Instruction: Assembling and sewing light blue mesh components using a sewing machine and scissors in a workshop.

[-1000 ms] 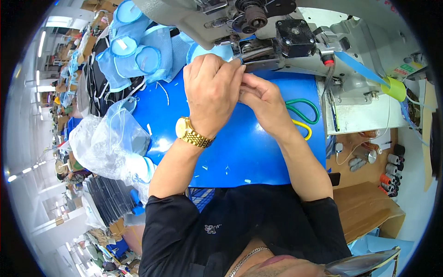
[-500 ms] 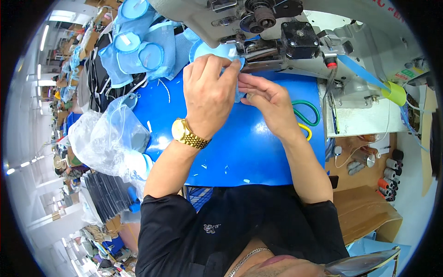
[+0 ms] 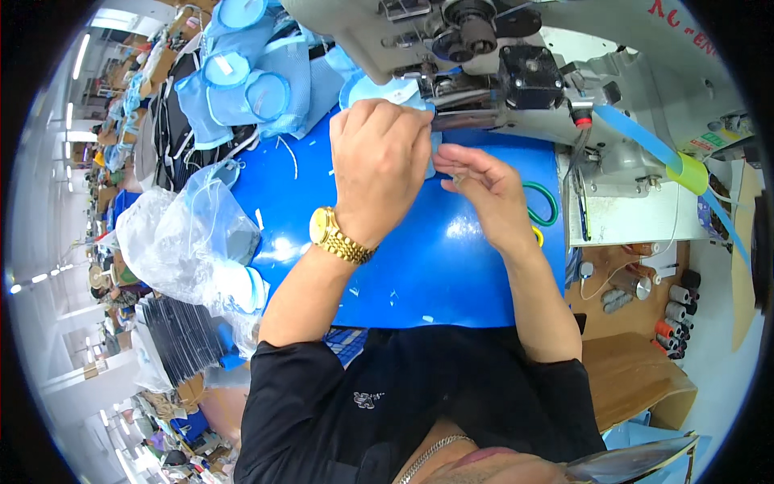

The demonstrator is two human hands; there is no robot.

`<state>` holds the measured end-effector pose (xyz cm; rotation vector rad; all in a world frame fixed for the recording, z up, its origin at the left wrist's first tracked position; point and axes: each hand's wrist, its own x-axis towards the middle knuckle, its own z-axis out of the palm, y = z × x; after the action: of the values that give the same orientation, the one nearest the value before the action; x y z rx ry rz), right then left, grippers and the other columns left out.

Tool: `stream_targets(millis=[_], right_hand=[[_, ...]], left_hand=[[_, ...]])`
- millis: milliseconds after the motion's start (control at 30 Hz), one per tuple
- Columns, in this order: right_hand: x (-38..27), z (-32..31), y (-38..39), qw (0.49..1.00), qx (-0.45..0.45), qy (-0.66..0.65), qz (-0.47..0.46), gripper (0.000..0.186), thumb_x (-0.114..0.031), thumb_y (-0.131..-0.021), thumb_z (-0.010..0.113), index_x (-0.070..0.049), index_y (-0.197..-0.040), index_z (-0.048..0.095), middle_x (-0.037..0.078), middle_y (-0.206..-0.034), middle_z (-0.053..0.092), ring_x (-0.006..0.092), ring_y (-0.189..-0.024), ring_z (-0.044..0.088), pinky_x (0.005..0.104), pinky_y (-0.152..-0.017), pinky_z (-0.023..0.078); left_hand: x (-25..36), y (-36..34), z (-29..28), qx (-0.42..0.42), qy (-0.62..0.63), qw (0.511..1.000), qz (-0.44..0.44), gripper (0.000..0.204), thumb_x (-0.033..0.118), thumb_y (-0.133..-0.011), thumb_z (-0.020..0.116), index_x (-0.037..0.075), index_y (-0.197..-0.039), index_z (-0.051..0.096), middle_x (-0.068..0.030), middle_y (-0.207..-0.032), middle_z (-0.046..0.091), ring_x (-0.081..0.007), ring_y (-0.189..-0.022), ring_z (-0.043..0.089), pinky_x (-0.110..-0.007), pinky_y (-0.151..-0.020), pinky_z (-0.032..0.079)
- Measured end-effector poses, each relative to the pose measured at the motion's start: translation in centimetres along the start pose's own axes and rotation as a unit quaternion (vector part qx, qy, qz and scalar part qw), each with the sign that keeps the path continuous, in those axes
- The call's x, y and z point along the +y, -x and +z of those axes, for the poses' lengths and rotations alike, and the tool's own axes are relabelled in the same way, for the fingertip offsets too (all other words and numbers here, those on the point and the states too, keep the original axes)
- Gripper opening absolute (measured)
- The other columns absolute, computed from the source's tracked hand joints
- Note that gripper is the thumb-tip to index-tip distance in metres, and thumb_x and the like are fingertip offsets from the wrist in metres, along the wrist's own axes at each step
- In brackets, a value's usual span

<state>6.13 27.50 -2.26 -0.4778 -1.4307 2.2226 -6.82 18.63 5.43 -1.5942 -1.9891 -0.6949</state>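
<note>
My left hand, with a gold watch on its wrist, is curled over a light blue fabric piece at the needle area of the grey sewing machine. Most of the piece is hidden under the hand. My right hand sits just right of it, fingertips pinching the fabric edge near the presser foot. Both hands rest over the bright blue work mat.
A heap of sewn light blue pieces lies at the back left. A clear plastic bag sits left of the mat. Green and yellow scissors lie right of my right hand. Thread spools stand at the right.
Both hands have stayed at the needle; my right hand's fingers have shifted slightly on the fabric edge. The view has tilted a little.
</note>
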Motion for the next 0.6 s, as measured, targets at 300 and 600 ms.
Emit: stream_targets(millis=[300, 600], right_hand=[[-3.0, -3.8, 4.2, 0.989, 0.024, 0.129, -0.073, 0.029, 0.004, -0.091, 0.054, 0.001, -0.119, 0.062, 0.011, -0.113, 0.067, 0.0173, -0.105, 0.063, 0.0305, -0.094, 0.049], [-26.3, -18.3, 7.8, 0.673, 0.336, 0.515, -0.412, 0.035, -0.013, -0.097, 0.054, 0.004, -0.127, 0.057, 0.018, -0.125, 0.061, 0.0235, -0.111, 0.06, 0.0324, -0.098, 0.045]], left_hand=[[-1.0, 0.1, 0.9, 0.047, 0.065, 0.997, 0.006, 0.016, 0.006, -0.074, 0.073, 0.009, -0.089, 0.068, -0.0043, -0.089, 0.069, -0.0225, -0.086, 0.063, -0.037, -0.079, 0.045], [-0.9, 1.5, 1.8, 0.087, 0.104, 0.99, -0.029, 0.018, 0.002, -0.076, 0.069, 0.007, -0.094, 0.067, -0.0067, -0.098, 0.071, -0.0241, -0.091, 0.064, -0.04, -0.087, 0.046]])
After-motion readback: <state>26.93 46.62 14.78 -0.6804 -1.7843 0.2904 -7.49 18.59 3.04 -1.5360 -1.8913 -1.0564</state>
